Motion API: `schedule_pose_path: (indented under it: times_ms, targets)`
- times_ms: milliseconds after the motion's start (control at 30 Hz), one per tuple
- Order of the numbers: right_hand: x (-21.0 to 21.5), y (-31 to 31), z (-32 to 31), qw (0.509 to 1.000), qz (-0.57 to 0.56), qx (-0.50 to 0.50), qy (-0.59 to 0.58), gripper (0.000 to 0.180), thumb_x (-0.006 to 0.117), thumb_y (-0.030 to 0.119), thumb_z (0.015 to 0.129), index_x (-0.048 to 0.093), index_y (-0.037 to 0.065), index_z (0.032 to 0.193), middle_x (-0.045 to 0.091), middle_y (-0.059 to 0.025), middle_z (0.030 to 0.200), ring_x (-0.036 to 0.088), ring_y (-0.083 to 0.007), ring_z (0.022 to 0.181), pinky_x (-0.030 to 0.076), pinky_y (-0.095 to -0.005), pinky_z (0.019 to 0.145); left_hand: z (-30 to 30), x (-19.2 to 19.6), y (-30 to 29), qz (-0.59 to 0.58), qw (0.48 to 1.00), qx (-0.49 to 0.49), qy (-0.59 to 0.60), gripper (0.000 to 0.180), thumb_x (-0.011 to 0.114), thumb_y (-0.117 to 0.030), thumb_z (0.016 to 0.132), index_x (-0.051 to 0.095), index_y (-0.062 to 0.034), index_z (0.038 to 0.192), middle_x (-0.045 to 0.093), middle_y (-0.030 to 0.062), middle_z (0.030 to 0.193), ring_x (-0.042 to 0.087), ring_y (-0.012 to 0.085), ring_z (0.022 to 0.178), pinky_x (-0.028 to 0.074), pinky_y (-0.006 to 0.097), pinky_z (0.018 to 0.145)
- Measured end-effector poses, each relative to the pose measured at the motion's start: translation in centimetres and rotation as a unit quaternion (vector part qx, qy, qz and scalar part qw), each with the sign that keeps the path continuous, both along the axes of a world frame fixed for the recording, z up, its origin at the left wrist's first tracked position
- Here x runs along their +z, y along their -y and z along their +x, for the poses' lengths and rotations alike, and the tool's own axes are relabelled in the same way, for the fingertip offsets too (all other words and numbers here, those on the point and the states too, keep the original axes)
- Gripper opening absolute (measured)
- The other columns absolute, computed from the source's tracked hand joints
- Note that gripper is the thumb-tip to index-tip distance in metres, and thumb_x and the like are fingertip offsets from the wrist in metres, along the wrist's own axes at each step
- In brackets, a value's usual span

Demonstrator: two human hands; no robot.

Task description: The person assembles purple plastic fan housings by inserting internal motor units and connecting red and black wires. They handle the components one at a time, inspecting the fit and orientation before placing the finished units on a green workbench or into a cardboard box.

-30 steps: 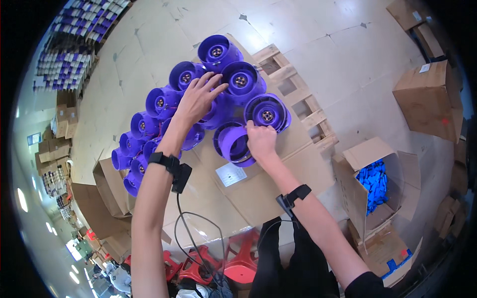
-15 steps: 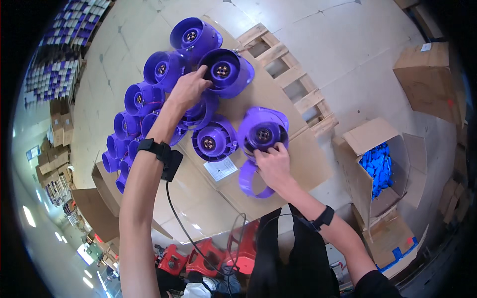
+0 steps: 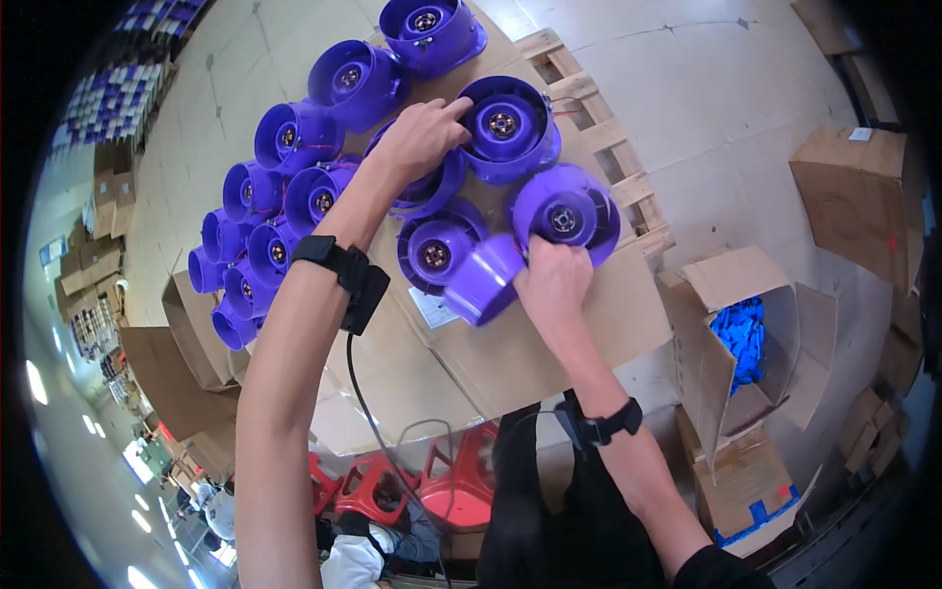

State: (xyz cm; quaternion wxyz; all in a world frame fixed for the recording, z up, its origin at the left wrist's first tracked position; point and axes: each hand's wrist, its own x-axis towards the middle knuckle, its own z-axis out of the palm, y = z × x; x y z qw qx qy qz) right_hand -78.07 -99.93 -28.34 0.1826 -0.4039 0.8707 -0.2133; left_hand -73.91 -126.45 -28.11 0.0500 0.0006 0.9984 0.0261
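Several purple round fan housings lie on flat brown cardboard [image 3: 549,344]. My left hand [image 3: 422,137] reaches forward, fingers on the rim of one housing [image 3: 505,126] at the far side. My right hand [image 3: 554,280] grips the near edge of another housing [image 3: 564,211], with a purple cup-shaped part [image 3: 481,285] touching it on its left. A third housing [image 3: 437,250] lies between my forearms. Black bands sit on both wrists.
More purple housings [image 3: 285,196] spread to the left and far side. A wooden pallet [image 3: 608,128] shows under the cardboard. An open carton of blue parts [image 3: 746,334] stands right, another carton [image 3: 854,196] beyond. Red stools [image 3: 432,481] are near my legs.
The view has closed in on the pile. My left hand moved onto the far housing's rim. My right hand shifted along the near housing, and the purple cup part now lies beside it.
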Motion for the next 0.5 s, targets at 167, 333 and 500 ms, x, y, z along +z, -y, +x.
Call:
schedule_pose_path:
  times_ms: [167, 333, 500]
  targets:
    - [1.0, 3.1, 1.0, 0.998, 0.047, -0.036, 0.030, 0.023, 0.077, 0.028, 0.073, 0.068, 0.007, 0.070, 0.067, -0.0173, 0.064, 0.068, -0.0351, 0.062, 0.046, -0.0456, 0.064, -0.3, -0.2, 0.0, 0.007, 1.000, 0.019, 0.020, 0.022, 0.060, -0.006, 0.081, 0.076, -0.0153, 0.092, 0.057, 0.0088, 0.125, 0.062, 0.0278, 0.094, 0.056, 0.038, 0.078]
    - [1.1, 4.4, 2.4, 0.995, 0.081, -0.050, 0.022, 0.028, 0.079, 0.024, 0.071, 0.065, 0.003, 0.083, 0.068, -0.0170, 0.064, 0.070, -0.0341, 0.067, 0.055, -0.0444, 0.066, -0.2, -0.1, 0.2, -0.001, 0.999, 0.018, 0.036, 0.025, 0.063, -0.003, 0.076, 0.076, -0.0147, 0.094, 0.058, 0.0115, 0.124, 0.065, 0.0303, 0.091, 0.057, 0.040, 0.077]
    - [0.1, 5.5, 4.4, 0.994, 0.087, -0.068, 0.005, 0.022, 0.075, 0.012, 0.070, 0.059, 0.003, 0.083, 0.067, -0.0199, 0.066, 0.070, -0.0373, 0.067, 0.056, -0.0484, 0.062, -1.5, 0.6, 0.3, -0.028, 0.992, 0.042, 0.115, 0.034, 0.068, 0.001, 0.066, 0.075, -0.0132, 0.096, 0.061, 0.0148, 0.119, 0.068, 0.0338, 0.084, 0.057, 0.042, 0.074]
